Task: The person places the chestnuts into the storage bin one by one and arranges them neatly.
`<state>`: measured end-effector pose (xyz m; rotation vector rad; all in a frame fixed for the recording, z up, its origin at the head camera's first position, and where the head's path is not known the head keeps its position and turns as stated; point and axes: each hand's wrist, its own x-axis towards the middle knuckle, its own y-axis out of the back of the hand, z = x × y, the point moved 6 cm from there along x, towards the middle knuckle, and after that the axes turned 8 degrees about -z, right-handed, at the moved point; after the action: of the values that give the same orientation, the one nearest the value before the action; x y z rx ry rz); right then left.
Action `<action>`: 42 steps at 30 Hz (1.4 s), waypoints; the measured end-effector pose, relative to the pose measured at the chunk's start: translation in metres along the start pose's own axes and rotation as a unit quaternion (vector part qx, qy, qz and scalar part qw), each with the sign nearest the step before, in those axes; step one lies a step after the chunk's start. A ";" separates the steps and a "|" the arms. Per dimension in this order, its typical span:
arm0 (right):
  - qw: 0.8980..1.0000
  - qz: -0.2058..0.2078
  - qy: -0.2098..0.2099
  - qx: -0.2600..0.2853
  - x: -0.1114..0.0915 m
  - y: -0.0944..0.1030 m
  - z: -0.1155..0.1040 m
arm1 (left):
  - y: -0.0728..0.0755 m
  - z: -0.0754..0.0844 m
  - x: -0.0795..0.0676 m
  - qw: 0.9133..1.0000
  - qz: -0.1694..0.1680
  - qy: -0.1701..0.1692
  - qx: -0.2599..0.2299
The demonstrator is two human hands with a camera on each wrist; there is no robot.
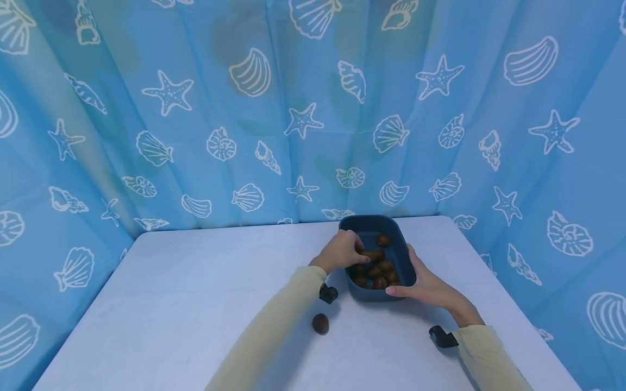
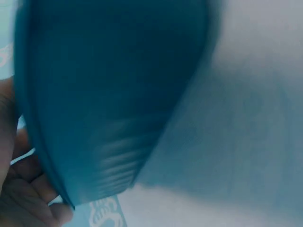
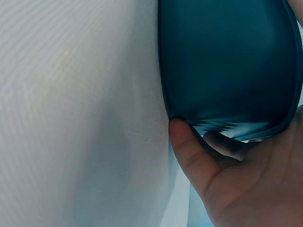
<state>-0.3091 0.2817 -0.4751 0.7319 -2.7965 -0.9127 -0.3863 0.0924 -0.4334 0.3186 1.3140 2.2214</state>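
A dark blue rectangular bin (image 1: pixel 374 295) stands near the back of the table, right of centre. Several rounded brown chestnuts (image 1: pixel 386 265) lie inside it. My left hand (image 1: pixel 342 251) reaches over the bin's left rim, and its thumb and curled fingers pinch a brown chestnut (image 1: pixel 368 253), partly hidden by them. In the left wrist view, the fingers (image 2: pixel 28 175) show behind the rim. Around the near right corner, my right hand (image 1: pixel 430 285) grips the bin, with its thumb (image 3: pixel 185 142) against the outer wall. Another chestnut (image 1: pixel 320 324) lies on the table below my left wrist.
White cloth covers the table (image 1: pixel 195 304). Behind and beside it hangs a blue curtain (image 1: pixel 303 152) with white shells and starfish; the bin stands close to it. Small black devices, one at the left wrist (image 1: pixel 328 294) and one at the right wrist (image 1: pixel 443 338), stick out below the sleeves.
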 end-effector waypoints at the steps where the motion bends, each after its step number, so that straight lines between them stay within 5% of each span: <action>1: 1.000 0.000 -0.002 -0.002 0.000 0.000 0.000 | -0.002 0.001 0.001 1.000 0.002 0.004 0.011; 9: 0.996 -0.010 -0.085 -0.027 -0.005 -0.001 0.003 | -0.012 0.005 0.001 0.998 0.039 0.027 0.047; 17: 1.000 -0.001 -0.020 -0.009 -0.001 -0.001 -0.002 | -0.016 0.010 -0.001 0.996 0.033 0.025 0.081; 24: 0.997 -0.006 -0.076 -0.024 -0.005 0.001 0.003 | -0.016 0.014 -0.001 0.995 0.021 0.034 0.096; 30: 0.999 -0.002 -0.048 -0.022 -0.005 0.001 0.001 | -0.019 0.012 0.000 0.995 0.014 0.035 0.091; 36: 1.000 -0.003 0.001 0.001 -0.001 -0.002 -0.001 | -0.014 0.005 -0.008 0.999 0.034 0.003 0.037; 42: 1.000 0.001 0.029 0.007 0.001 0.001 -0.003 | 0.018 0.003 -0.035 0.993 0.085 -0.043 -0.071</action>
<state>-0.3095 0.2800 -0.4722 0.7437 -2.7566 -0.8583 -0.3617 0.0683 -0.4145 0.4831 1.1117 2.3985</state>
